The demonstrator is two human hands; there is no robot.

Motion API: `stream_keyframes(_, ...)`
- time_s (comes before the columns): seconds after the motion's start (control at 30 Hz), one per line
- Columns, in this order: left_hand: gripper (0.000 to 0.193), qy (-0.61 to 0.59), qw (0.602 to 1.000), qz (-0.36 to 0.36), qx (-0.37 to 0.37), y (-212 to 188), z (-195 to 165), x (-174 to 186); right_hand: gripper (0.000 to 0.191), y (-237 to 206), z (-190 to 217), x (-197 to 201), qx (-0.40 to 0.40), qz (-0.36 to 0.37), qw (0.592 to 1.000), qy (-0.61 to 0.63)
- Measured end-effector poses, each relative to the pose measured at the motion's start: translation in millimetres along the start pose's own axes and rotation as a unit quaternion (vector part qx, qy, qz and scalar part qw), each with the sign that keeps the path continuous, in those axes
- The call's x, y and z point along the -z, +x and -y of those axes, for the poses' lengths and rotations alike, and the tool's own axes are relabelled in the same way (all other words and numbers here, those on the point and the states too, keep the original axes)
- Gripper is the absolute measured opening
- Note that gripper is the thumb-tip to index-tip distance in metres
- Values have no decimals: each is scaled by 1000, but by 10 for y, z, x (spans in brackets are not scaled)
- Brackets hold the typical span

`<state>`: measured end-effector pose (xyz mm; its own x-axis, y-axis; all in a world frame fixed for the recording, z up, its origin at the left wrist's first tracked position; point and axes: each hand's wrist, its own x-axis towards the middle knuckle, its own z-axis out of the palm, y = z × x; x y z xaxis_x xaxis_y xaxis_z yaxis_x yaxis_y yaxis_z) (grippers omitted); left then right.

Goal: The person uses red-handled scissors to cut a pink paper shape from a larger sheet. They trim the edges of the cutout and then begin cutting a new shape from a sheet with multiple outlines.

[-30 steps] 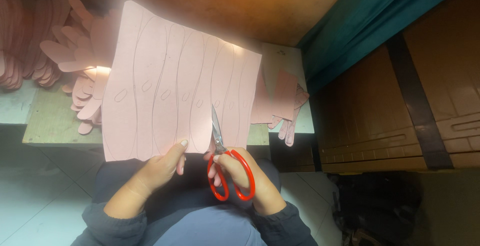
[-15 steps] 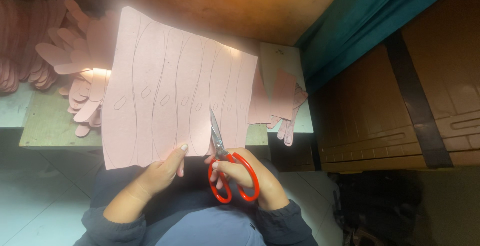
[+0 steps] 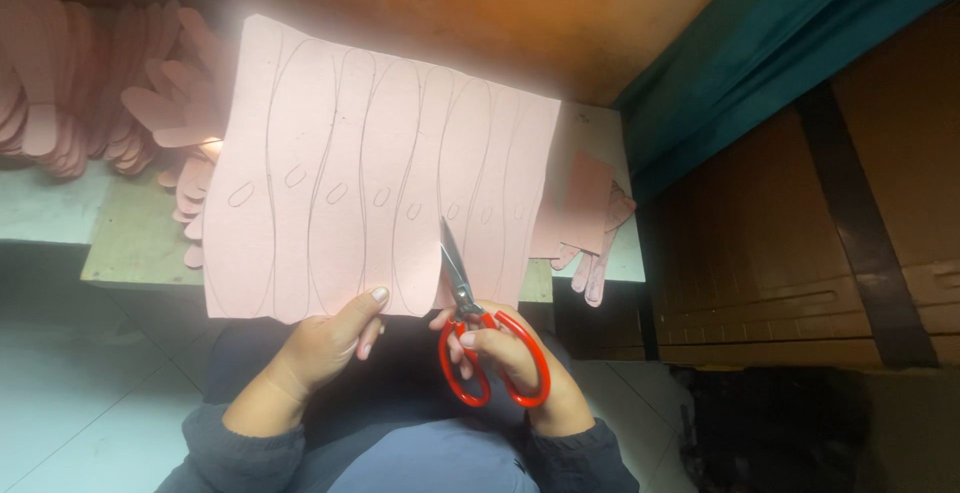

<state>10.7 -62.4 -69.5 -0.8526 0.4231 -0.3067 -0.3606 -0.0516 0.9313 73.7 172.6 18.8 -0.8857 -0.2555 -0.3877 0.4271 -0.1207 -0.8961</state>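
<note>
A large pink sheet (image 3: 350, 173) with several wavy pencil outlines drawn on it is held up over my lap. My left hand (image 3: 325, 345) pinches its lower edge near the middle. My right hand (image 3: 510, 353) grips red-handled scissors (image 3: 480, 338), whose blades point up into the sheet's lower edge along one drawn line, right of my left hand.
Piles of cut pink strips (image 3: 90, 93) lie on a low bench (image 3: 130, 248) at the left. More pink cut pieces (image 3: 590, 223) hang over the bench's right end. A brown cabinet (image 3: 800, 233) and teal cloth (image 3: 780, 43) stand at the right.
The scissors' blades have gone further up into the sheet along the line. The sheet sits slightly lower and more to the right in view.
</note>
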Motion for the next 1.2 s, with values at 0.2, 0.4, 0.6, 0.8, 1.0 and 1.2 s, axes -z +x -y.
stream_keyframes(0.2, 47, 34, 996, 73, 25, 30, 31, 138, 48, 68, -24, 194, -35, 89, 995, 42)
stream_keyframes(0.4, 47, 11, 999, 49, 15, -19, 37, 166, 46, -58, 20, 123, -9, 24, 999, 33)
stream_keyframes(0.6, 41, -81, 996, -41, 28, -21, 11, -49, 39, 152, -185, -17, 41, -7, 999, -15)
stream_keyframes(0.8, 56, -42, 999, 4, 31, -57, 49, -75, 26, 240, -399, -61, 50, -55, 997, 1)
stream_keyframes(1.0, 56, -24, 998, 24, 51, -92, 66, -141, 24, 226, -410, -93, 89, -101, 990, -42)
stream_keyframes(1.2, 55, -26, 999, 19, 38, -112, 47, -201, 24, 206, -365, -100, 103, -95, 989, -48)
